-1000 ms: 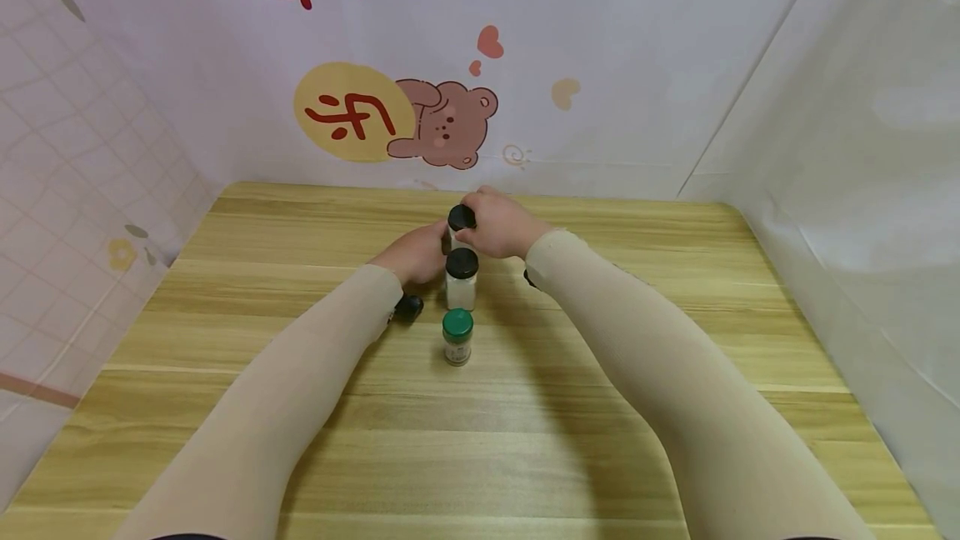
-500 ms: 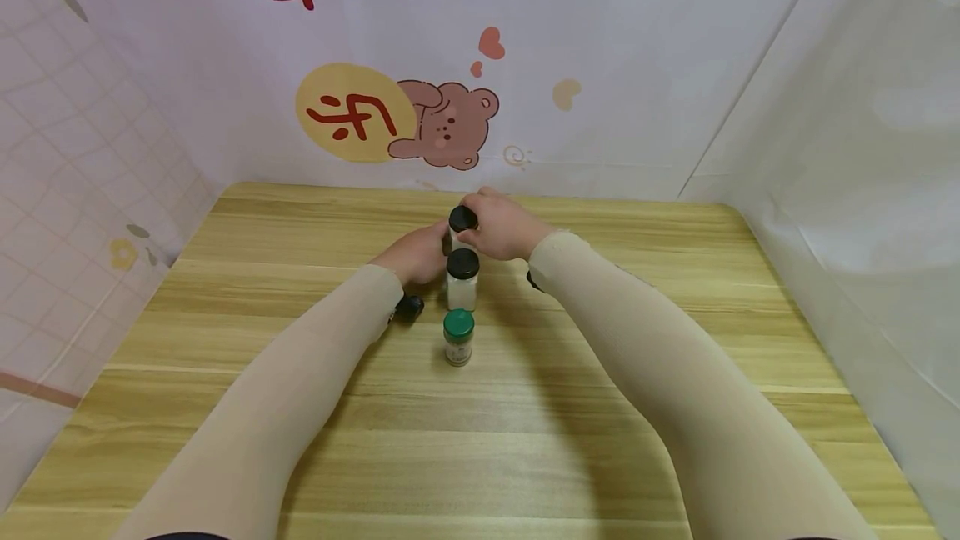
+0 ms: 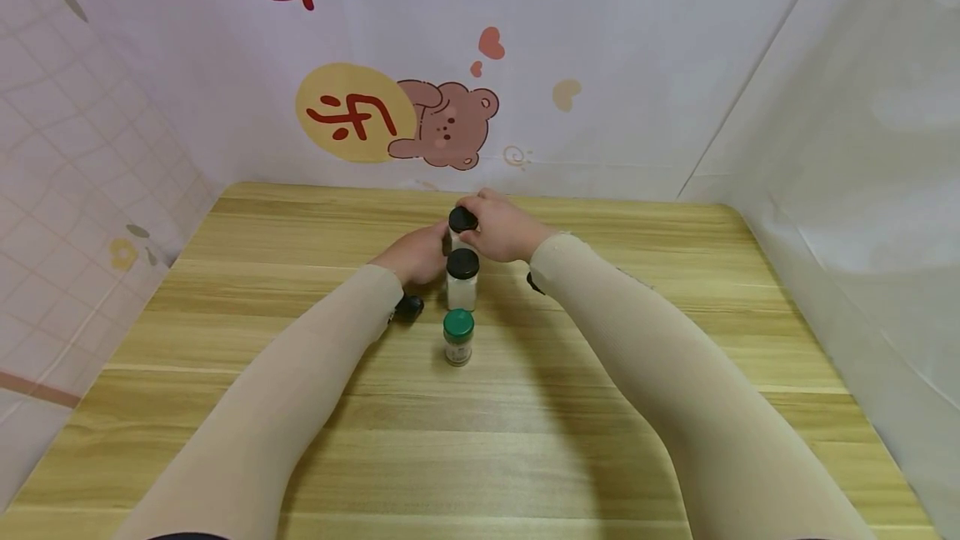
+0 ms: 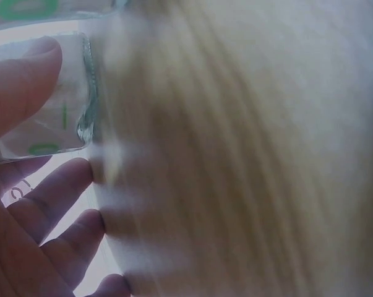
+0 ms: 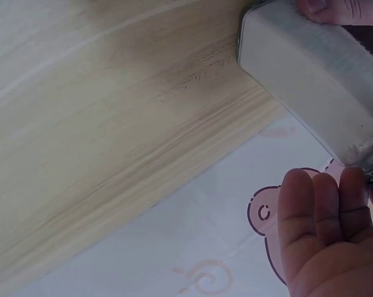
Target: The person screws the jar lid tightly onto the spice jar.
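Three jars stand in a line from back to front in the head view. The rearmost is a square glass jar (image 5: pixel 310 77) with pale contents and a black lid (image 3: pixel 462 218). My left hand (image 3: pixel 420 255) grips its body from the left, thumb against the glass (image 4: pixel 72 117) in the left wrist view. From the right, my right hand (image 3: pixel 504 227) pinches the black lid between thumb and fingers. Just in front stands a similar black-lidded jar (image 3: pixel 462 292) of white contents. Nearest is a small jar with a green lid (image 3: pixel 458 325), upright and apart from both hands.
The wooden table (image 3: pixel 465 465) reaches back to a white wall sheet (image 3: pixel 630 40) printed with a bear and red lettering. Pale sheets (image 3: pixel 885 148) hang along the sides. Both sleeved forearms flank the row of jars, with a dark strap-on device (image 3: pixel 408 307) at the left wrist.
My right hand shifts very slightly at the rear jar's black lid. The left hand and the jars keep their places.
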A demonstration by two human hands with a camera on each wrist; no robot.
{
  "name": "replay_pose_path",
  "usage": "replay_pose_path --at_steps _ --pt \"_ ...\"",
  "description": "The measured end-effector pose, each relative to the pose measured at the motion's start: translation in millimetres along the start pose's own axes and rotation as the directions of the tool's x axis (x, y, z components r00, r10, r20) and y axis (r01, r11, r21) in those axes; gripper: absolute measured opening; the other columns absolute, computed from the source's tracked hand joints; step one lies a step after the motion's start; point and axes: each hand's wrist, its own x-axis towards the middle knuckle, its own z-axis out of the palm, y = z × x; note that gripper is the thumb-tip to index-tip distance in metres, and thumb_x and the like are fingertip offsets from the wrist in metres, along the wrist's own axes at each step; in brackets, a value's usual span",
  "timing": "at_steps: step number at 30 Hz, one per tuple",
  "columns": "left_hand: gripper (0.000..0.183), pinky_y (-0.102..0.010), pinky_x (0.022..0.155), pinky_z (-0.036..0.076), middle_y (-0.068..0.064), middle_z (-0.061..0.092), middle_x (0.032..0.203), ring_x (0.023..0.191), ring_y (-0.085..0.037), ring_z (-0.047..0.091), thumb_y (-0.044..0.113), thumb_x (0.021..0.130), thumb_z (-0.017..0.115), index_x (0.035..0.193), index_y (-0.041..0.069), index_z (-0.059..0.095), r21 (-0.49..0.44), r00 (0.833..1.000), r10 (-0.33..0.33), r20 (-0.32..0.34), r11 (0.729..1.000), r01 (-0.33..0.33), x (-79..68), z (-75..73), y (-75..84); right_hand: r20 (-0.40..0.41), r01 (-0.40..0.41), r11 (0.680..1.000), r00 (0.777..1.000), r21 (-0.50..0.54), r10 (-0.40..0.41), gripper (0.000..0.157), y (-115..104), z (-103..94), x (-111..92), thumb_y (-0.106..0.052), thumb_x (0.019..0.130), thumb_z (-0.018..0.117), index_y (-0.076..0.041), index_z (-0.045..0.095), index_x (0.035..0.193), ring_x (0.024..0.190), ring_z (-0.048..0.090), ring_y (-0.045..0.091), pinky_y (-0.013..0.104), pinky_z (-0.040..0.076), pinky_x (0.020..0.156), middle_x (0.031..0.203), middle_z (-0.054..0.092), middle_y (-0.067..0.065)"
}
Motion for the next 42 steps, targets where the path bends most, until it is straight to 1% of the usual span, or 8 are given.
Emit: replay_pose_path --at_steps 3,8,12,17,20,29,36,42 --pt "0.053 -0.054 0.113 0.047 -0.011 0.063 0.140 0.130 -0.033 0.060 0.043 0.106 0.061 0.152 0.021 0.046 -0.004 1.000 -0.002 0.001 1.000 0.002 0.0 -0.2 0.4 -0.016 0.003 1.000 1.000 0.013 -0.003 0.054 0.4 0.8 -0.3 -0.031 0.107 0.062 -0.008 0.047 0.154 0.127 0.057 0.028 0.041 0.050 0.111 0.141 0.052 0.016" --pt "0.046 -0.052 0.110 0.048 -0.010 0.063 0.134 0.123 -0.031 0.062 0.041 0.106 0.060 0.145 0.019 0.050 0.002 1.000 -0.003 0.002 1.000 0.003 -0.5 0.0 1.8 -0.042 -0.003 0.999 0.999 0.039 0.004 0.055 1.5 1.9 -0.8 -0.034 0.106 0.065 -0.004 0.051 0.149 0.122 0.058 0.027 0.040 0.052 0.106 0.138 0.054 0.016" --pt "0.047 -0.053 0.111 0.048 -0.011 0.063 0.135 0.125 -0.032 0.061 0.041 0.106 0.061 0.147 0.020 0.049 -0.004 1.000 -0.001 -0.001 1.000 0.001 -1.6 -0.4 2.7 -0.051 -0.006 0.998 0.999 0.055 0.008 0.055 2.6 2.6 -1.3 -0.035 0.105 0.066 -0.002 0.052 0.148 0.122 0.058 0.027 0.040 0.052 0.106 0.138 0.054 0.016" --pt "0.051 -0.054 0.112 0.047 -0.011 0.063 0.138 0.130 -0.034 0.061 0.041 0.106 0.060 0.152 0.021 0.046 -0.010 1.000 0.006 -0.004 1.000 -0.006 -2.4 -0.4 3.2 -0.062 0.012 0.997 0.998 0.070 -0.008 0.054 3.5 2.8 -2.9 -0.032 0.105 0.067 -0.004 0.053 0.148 0.122 0.058 0.027 0.040 0.052 0.107 0.137 0.055 0.016" --pt "0.051 -0.054 0.112 0.047 -0.011 0.063 0.138 0.130 -0.034 0.061 0.042 0.107 0.059 0.151 0.021 0.047 -0.005 1.000 0.005 -0.005 1.000 -0.005 -1.8 0.2 2.7 -0.067 0.023 0.997 0.998 0.073 -0.018 0.053 3.9 3.2 -3.3 -0.031 0.105 0.068 -0.005 0.053 0.148 0.123 0.058 0.027 0.041 0.051 0.107 0.136 0.056 0.016" --pt "0.047 -0.053 0.112 0.048 -0.011 0.064 0.137 0.129 -0.034 0.062 0.042 0.106 0.061 0.147 0.020 0.050 0.000 1.000 -0.005 -0.013 1.000 0.005 -0.8 1.9 0.9 -0.051 0.013 0.996 0.999 0.089 -0.008 0.055 3.5 2.9 -4.0 -0.031 0.106 0.066 -0.008 0.050 0.153 0.124 0.058 0.029 0.042 0.050 0.108 0.137 0.054 0.017" --pt "0.036 -0.052 0.108 0.049 -0.012 0.064 0.133 0.122 -0.033 0.063 0.031 0.108 0.056 0.141 0.016 0.053 0.003 1.000 -0.004 -0.003 1.000 0.004 -2.8 0.2 3.8 -0.062 0.025 0.995 0.998 0.099 -0.019 0.054 5.9 4.4 -2.9 -0.030 0.105 0.067 -0.009 0.051 0.152 0.125 0.057 0.031 0.042 0.049 0.109 0.136 0.054 0.016" --pt "0.036 -0.051 0.108 0.049 -0.012 0.064 0.133 0.121 -0.032 0.063 0.029 0.108 0.057 0.141 0.016 0.053 0.011 1.000 -0.003 -0.011 1.000 0.003 -2.1 0.1 4.3 -0.072 0.021 0.993 0.997 0.116 -0.013 0.051 6.6 4.8 -2.0 -0.032 0.104 0.068 -0.007 0.055 0.147 0.125 0.057 0.032 0.042 0.050 0.107 0.135 0.055 0.016"
